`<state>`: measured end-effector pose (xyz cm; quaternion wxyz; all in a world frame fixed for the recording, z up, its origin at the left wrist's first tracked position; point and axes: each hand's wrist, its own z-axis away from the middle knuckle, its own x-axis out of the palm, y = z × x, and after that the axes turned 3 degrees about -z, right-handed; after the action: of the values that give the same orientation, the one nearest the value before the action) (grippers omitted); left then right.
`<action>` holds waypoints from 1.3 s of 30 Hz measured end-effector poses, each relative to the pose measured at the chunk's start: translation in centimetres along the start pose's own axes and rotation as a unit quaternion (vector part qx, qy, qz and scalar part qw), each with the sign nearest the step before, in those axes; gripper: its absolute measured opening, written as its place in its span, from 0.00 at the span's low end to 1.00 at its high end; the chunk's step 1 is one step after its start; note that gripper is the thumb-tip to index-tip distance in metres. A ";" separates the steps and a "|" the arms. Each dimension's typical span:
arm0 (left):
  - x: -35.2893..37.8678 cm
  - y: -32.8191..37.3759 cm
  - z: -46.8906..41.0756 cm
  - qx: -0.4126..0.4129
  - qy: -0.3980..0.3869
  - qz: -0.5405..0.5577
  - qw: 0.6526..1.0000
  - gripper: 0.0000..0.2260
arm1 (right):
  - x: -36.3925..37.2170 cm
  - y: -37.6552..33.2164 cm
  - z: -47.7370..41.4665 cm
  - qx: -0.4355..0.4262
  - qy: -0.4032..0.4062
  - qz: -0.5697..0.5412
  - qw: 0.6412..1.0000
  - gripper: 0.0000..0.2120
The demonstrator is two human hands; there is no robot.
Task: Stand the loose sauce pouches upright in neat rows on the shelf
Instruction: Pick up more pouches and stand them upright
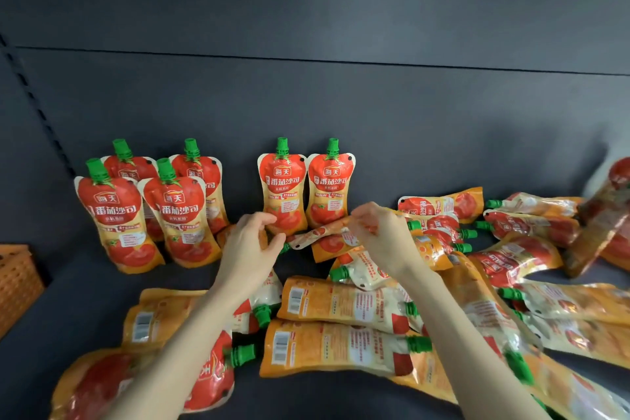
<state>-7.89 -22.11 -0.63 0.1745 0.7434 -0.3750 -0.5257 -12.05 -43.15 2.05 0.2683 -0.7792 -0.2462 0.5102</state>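
Centrally, a sauce pouch (329, 237) lies tilted on its side just before the two upright pouches (283, 191) at the back of the shelf (85, 300), its orange bottom end pinched in the curled fingers of the right hand (378, 232), its green cap end beside the left hand (252, 245), whose fingers curve toward it, though whether they grip it I cannot tell. Four more standing pouches (116, 222) form two short rows at centre left, loose pouches (341, 303) lie flat across the lower and right frame, and an orange basket (17, 283) sits at the left edge.
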 end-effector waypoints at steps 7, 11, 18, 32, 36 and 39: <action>-1.9 2.2 8.5 0.014 -0.074 -0.001 0.997 0.10 | -1.0 -1.0 6.6 -0.031 -0.085 -0.011 0.996 0.09; -1.7 2.8 12.1 0.014 -0.098 0.007 0.995 0.17 | -1.7 0.1 10.0 -0.028 -0.134 0.007 0.991 0.15; 0.0 3.5 14.6 0.063 -0.147 -0.041 0.986 0.39 | -2.7 1.5 13.6 -0.069 -0.125 -0.013 0.990 0.17; -0.8 5.2 13.9 0.099 -0.085 -0.074 0.989 0.27 | -5.2 -0.9 14.2 -0.060 -0.026 -0.196 0.978 0.06; -1.4 5.0 13.6 0.037 -0.027 0.062 0.997 0.18 | -5.0 -2.1 12.8 -0.056 -0.016 -0.233 0.971 0.20; -1.8 4.7 13.7 -0.036 0.009 0.141 0.989 0.15 | -4.6 -0.4 11.9 -0.008 -0.066 -0.152 0.986 0.27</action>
<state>-22.42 -22.02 -1.72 0.2772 0.6812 -0.4550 -0.5021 -24.73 -43.85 1.38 0.3199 -0.6997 -0.3827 0.5115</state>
